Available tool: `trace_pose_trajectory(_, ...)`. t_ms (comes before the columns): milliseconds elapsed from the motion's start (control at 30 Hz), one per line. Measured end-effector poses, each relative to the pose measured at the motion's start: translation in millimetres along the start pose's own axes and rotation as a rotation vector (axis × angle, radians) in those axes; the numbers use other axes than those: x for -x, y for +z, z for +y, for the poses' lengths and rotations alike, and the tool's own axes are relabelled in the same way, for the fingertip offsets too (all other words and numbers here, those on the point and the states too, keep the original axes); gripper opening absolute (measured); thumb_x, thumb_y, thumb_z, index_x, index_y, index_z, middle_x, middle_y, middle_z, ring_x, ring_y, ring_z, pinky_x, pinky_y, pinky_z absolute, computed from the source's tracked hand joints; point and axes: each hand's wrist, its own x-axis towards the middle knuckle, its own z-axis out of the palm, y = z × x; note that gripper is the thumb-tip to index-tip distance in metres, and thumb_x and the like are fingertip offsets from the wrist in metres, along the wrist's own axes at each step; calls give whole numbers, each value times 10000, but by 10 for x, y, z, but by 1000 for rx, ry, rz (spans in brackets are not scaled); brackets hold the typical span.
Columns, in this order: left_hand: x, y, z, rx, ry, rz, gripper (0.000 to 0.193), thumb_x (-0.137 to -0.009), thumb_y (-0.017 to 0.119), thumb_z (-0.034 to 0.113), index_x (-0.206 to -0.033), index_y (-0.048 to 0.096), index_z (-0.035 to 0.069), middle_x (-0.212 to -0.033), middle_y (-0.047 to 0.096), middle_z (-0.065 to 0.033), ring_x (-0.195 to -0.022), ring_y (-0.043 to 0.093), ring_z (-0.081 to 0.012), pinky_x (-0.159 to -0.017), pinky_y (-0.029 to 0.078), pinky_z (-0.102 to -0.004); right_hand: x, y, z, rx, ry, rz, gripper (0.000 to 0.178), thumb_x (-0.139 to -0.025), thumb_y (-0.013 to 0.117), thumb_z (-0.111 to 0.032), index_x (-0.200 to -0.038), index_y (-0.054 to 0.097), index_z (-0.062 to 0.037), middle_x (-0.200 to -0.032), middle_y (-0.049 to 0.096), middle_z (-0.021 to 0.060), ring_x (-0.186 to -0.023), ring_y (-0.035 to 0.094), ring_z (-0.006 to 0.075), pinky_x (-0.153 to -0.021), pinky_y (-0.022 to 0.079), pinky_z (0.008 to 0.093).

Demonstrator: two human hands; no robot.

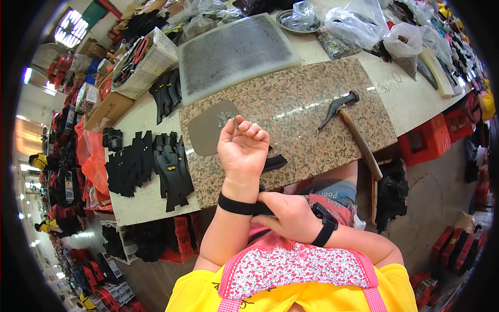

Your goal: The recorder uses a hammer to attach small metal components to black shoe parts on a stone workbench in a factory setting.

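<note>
My left hand (pixel 244 145) is raised palm up over the near edge of a speckled stone slab (pixel 291 99), its fingers loosely curled and holding nothing. A black wrist strap (pixel 236 205) goes round my left wrist. My right hand (pixel 291 216) reaches across my body and pinches the loose end of that strap; its fingertips are partly hidden. Another black band with a small buckle-like piece (pixel 326 226) sits on my right wrist. Behind my left hand lies a brown-grey rounded sheet (pixel 205 132) with tiny rings on it. A curved black piece (pixel 275 163) lies beside the hand.
A hammer (pixel 358 130) rests on the slab's right side, handle over the edge. Black cut rubber-like pieces (pixel 171 166) lie to the left. Behind are a white-edged board with a dark top (pixel 234 52), a tool box (pixel 148 62) and plastic bags (pixel 358 23). Red crates (pixel 423 140) stand right.
</note>
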Motion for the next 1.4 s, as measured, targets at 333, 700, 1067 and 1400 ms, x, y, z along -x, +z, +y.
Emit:
trace_pose_trajectory(333, 309, 71, -277, -516, 237, 120, 172, -999, 490, 192, -981, 587, 51, -704, 535, -6, -645, 501, -132, -600, 410, -267, 83, -34, 18, -23, -126, 124, 235, -749, 761, -124, -917, 617, -46, -647, 566, 84, -561, 597, 267, -514, 484, 344)
trace_pose_trajectory(700, 358, -126, -340, -615, 209, 208, 195, -1005, 490, 208, -1009, 594, 43, -760, 578, -15, -675, 526, -114, -616, 441, -252, 65, -104, -93, 258, -345, -10, 355, -758, 777, -163, -1070, 664, -36, -625, 502, 13, -526, 541, 161, -490, 456, 287)
trace_pose_trajectory(1067, 395, -178, -456, -1094, 491, 30, 161, -999, 522, 170, -948, 614, 48, -701, 606, -1, -613, 530, -56, -576, 433, -214, 100, -22, -125, -191, 36, -129, 153, -760, 780, -134, -819, 652, -76, -686, 645, 92, -601, 648, 247, -552, 508, 329)
trace_pose_trajectory(1400, 613, -274, -408, -1979, 500, -53, 131, -910, 531, 49, -1008, 617, 63, -849, 673, -127, -733, 669, -238, -685, 518, -327, 184, -78, -196, -276, 184, 23, 134, -807, 757, -82, -829, 629, -51, -677, 627, 75, -572, 628, 207, -531, 475, 287)
